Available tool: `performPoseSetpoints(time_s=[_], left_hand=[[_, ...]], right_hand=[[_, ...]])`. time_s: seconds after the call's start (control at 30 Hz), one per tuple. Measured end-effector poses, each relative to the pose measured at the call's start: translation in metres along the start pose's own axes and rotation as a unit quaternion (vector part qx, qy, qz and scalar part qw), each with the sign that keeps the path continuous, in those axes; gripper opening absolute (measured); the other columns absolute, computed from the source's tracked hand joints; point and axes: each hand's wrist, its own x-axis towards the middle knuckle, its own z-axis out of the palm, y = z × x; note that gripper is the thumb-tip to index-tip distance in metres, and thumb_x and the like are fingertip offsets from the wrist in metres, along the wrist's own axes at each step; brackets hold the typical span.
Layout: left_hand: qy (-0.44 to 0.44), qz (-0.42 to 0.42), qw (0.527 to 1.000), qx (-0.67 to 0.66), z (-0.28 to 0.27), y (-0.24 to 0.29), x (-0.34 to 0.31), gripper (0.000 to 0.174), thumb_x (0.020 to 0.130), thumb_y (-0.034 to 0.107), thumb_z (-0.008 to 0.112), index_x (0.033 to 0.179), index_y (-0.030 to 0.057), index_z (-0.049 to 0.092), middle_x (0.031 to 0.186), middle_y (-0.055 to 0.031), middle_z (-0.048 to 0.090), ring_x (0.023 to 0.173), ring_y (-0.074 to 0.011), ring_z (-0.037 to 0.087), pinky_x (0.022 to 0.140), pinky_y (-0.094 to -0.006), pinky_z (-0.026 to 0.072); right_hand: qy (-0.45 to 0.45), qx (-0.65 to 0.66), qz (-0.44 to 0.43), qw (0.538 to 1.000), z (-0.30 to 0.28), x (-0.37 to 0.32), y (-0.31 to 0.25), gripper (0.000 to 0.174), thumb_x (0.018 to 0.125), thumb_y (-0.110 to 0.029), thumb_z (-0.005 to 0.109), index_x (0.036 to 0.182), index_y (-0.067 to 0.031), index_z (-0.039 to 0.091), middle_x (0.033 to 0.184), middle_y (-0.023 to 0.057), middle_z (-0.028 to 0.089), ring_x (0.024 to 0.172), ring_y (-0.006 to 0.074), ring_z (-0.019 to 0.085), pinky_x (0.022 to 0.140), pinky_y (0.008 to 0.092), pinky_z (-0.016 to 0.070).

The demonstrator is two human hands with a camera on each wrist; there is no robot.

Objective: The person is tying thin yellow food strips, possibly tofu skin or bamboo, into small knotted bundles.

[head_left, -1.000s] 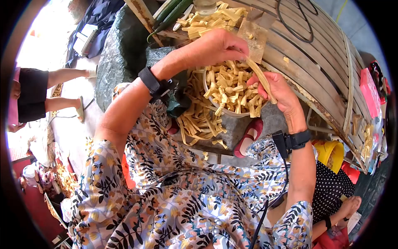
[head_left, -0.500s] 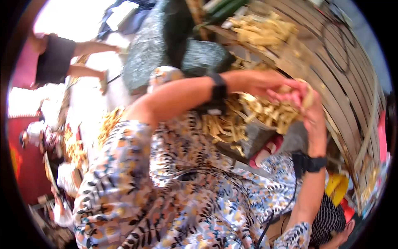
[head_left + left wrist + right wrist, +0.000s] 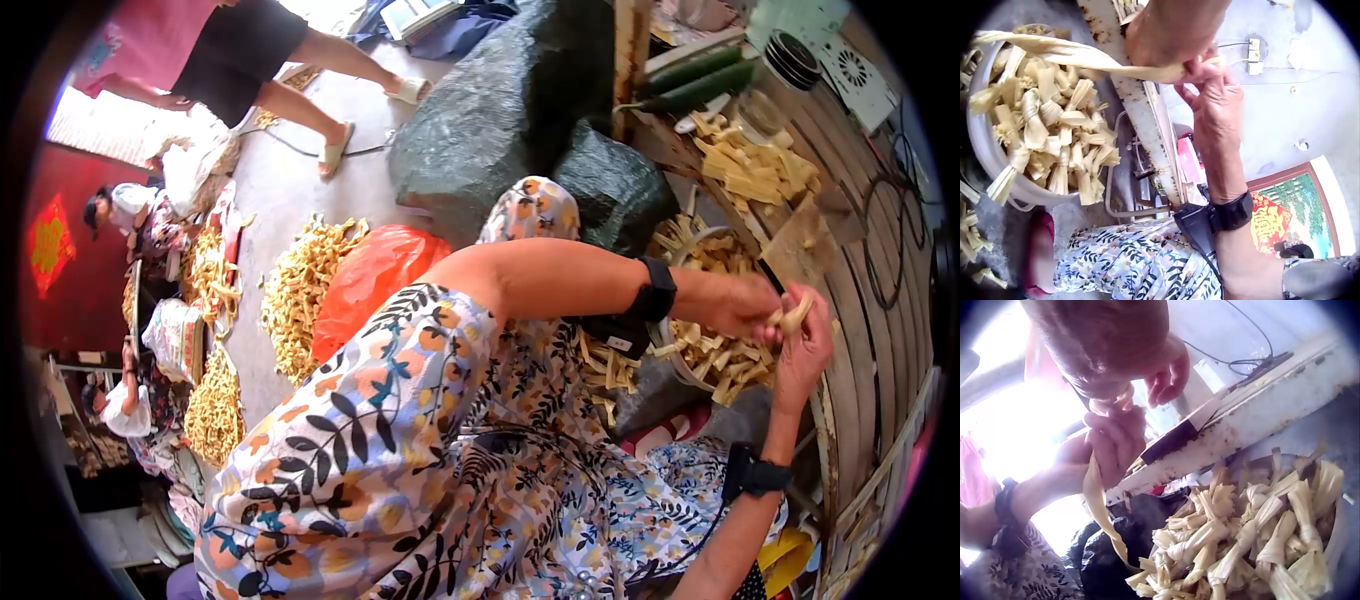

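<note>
My left hand (image 3: 735, 303) and right hand (image 3: 808, 350) meet above a white bucket (image 3: 975, 122), both pinching a pale yellow tofu-skin strip (image 3: 796, 316). In the head view the strip is looped at the fingers. A long twisted tail of the strip (image 3: 1066, 57) stretches to the left in the left wrist view. In the right wrist view a length of it hangs from the left hand (image 3: 1116, 440). The bucket is heaped with knotted tofu-skin pieces (image 3: 1247, 537). Fingers overlap and partly hide the loop.
A slatted wooden table (image 3: 880, 330) with a rusty edge lies beyond the hands, bearing loose strips (image 3: 755, 168) and long green vegetables (image 3: 700, 85). Dark green plastic bags (image 3: 470, 140), a red bag (image 3: 375, 275) and a knot pile (image 3: 300, 300) are leftward. A person (image 3: 235, 60) stands at upper left.
The head view has swung left, so the scene sits further right. The hands have come together, and the strip once stretched straight between them is now looped at the fingers.
</note>
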Motion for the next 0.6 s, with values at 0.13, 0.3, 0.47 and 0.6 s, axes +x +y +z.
performPoseSetpoints(time_s=[0.13, 0.3, 0.47, 0.6], left_hand=[[0.149, 0.126, 0.972, 0.132, 0.012, 0.012, 0.001, 0.017, 0.085, 0.010, 0.049, 0.088, -0.0048, 0.057, 0.078, -0.0100, 0.061, 0.061, -0.0127, 0.059, 0.053, -0.0215, 0.0478], [0.109, 0.150, 0.894, 0.408, 0.018, 0.023, -0.009, 0.028, 0.085, 0.023, 0.053, 0.081, -0.0041, 0.058, 0.067, -0.0112, 0.061, 0.056, -0.0161, 0.060, 0.050, -0.0274, 0.0464], [0.134, 0.268, 0.662, 0.687, 0.005, 0.008, 0.003, 0.030, 0.081, 0.023, 0.053, 0.069, -0.0049, 0.055, 0.060, -0.0207, 0.055, 0.055, -0.0372, 0.054, 0.052, -0.0398, 0.0433], [0.182, 0.078, 0.897, 0.394, 0.006, 0.019, 0.006, 0.023, 0.083, 0.021, 0.053, 0.076, -0.0004, 0.058, 0.052, -0.0036, 0.050, 0.047, -0.0078, 0.048, 0.041, -0.0229, 0.0369]], right_hand=[[0.050, -0.039, 0.024, 0.998, -0.004, 0.001, 0.006, 0.021, 0.081, -0.010, 0.057, 0.099, 0.0013, 0.060, 0.081, 0.0052, 0.059, 0.077, 0.0104, 0.055, 0.068, 0.0243, 0.0443], [-0.014, 0.088, 0.157, 0.984, -0.007, 0.003, 0.033, 0.012, 0.080, -0.010, 0.057, 0.079, 0.0010, 0.061, 0.058, -0.0051, 0.049, 0.054, 0.0036, 0.041, 0.047, 0.0219, 0.0342], [0.058, -0.156, 0.014, 0.986, 0.005, -0.003, 0.020, 0.008, 0.074, -0.006, 0.058, 0.078, 0.0007, 0.060, 0.078, 0.0082, 0.060, 0.068, 0.0141, 0.053, 0.063, 0.0261, 0.0423], [0.094, -0.086, -0.060, 0.990, -0.007, 0.001, 0.007, 0.010, 0.073, -0.006, 0.059, 0.079, 0.0017, 0.061, 0.092, 0.0072, 0.060, 0.084, 0.0159, 0.055, 0.074, 0.0259, 0.0425]])
